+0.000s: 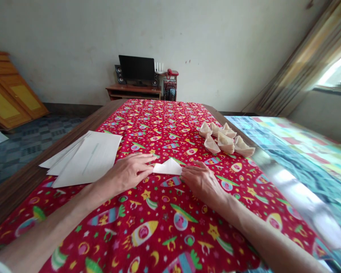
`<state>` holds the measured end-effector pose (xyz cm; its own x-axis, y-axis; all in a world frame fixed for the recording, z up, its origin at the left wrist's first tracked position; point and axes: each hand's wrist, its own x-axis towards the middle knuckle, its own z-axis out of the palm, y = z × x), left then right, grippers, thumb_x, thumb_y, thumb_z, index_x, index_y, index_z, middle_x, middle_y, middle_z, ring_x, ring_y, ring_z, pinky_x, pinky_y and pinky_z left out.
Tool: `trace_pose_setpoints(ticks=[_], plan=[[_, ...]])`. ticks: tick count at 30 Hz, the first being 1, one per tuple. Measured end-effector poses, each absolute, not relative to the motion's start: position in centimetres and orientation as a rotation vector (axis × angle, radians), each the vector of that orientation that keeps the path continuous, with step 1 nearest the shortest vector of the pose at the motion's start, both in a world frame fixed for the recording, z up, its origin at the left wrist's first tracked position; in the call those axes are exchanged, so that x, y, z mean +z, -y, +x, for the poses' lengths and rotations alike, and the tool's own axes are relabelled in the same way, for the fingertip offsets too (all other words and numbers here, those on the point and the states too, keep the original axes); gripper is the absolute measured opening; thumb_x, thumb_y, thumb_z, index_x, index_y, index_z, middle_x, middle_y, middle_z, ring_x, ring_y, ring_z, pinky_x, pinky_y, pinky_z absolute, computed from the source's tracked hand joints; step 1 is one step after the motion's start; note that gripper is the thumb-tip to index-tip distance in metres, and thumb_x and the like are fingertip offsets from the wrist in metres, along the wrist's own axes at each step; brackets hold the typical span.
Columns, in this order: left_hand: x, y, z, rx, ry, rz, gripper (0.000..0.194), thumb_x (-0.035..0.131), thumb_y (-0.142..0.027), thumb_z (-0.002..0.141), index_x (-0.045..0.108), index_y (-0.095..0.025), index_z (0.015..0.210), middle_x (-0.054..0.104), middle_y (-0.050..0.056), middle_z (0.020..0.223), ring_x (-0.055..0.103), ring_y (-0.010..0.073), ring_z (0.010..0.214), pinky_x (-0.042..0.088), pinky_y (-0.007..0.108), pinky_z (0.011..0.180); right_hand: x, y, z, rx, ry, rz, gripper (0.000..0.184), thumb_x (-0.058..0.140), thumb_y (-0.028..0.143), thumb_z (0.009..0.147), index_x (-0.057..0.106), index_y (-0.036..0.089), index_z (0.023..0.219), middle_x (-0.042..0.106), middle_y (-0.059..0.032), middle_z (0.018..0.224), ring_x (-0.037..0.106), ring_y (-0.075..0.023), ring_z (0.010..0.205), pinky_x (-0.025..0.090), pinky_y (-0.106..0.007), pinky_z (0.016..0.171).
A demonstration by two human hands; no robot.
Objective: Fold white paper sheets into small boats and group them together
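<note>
A white folded paper (pixel 168 167), with a triangular peak and a straight lower edge, lies on the red patterned cloth (pixel 170 204). At its left end is my left hand (pixel 130 170), with thumb and fingers closed on the paper's edge. My right hand (pixel 203 182) grips the right end, its fingers bent and close together. The fingers partly cover both ends of the fold. To the left, near my left forearm, several flat white sheets (pixel 88 159) lie fanned in a pile. Several folded paper boats (pixel 226 140) stand grouped beyond my right hand.
The cloth covers a dark wooden table (pixel 19 185). Behind the table, a monitor (pixel 136 69) and speakers stand on a small desk (pixel 133 90), beside a red telephone (pixel 172 72). A wooden cabinet (pixel 17 94) is at left, a bed (pixel 295 151) at right.
</note>
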<state>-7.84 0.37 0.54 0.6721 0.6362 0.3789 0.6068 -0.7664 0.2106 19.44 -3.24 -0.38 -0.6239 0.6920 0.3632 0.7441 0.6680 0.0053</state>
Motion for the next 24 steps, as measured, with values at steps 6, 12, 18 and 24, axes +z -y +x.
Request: trace_pose_setpoints(ticks=[6,12,18,24], plan=[[-1.6,0.2,-5.2,0.833,-1.073,2.781,0.045,0.051,-0.024,0.088,0.047,-0.02,0.132,0.051,0.007,0.136,0.048,0.0205,0.123,0.041,0.04,0.105,-0.1,2.3,18.4,-0.384,2.579,-1.172,0.026,0.043,0.027,0.095,0.059,0.018,0.076,0.063,-0.0032,0.077,0.056,-0.0158,0.077,0.032,-0.033,0.084],[-2.8,-0.9,-4.6,0.892,-1.054,2.769,0.026,0.053,-0.023,0.088,0.065,-0.018,0.111,0.065,0.008,0.116,0.056,0.0198,0.109,0.047,0.036,0.096,-0.3,1.7,18.0,-0.458,2.585,-1.149,0.029,0.04,0.029,0.096,0.06,0.017,0.079,0.062,-0.0028,0.076,0.054,-0.0162,0.077,0.028,-0.038,0.092],[-2.0,-1.5,-4.1,0.904,-1.027,2.766,0.023,0.048,-0.023,0.092,0.066,-0.019,0.105,0.068,0.005,0.105,0.058,0.0181,0.1,0.049,0.034,0.089,-0.1,1.1,17.1,-0.464,2.589,-1.127,0.028,0.042,0.033,0.095,0.064,0.018,0.085,0.062,-0.0045,0.08,0.054,-0.0168,0.078,0.031,-0.036,0.089],[-2.1,-1.9,-4.2,0.916,-0.992,2.759,0.021,0.05,-0.024,0.091,0.065,-0.017,0.104,0.068,0.004,0.103,0.058,0.0175,0.098,0.048,0.032,0.087,-0.2,0.7,17.1,-0.464,2.609,-1.119,0.026,0.044,0.03,0.095,0.063,0.018,0.083,0.061,-0.0041,0.078,0.053,-0.0162,0.075,0.033,-0.034,0.082]])
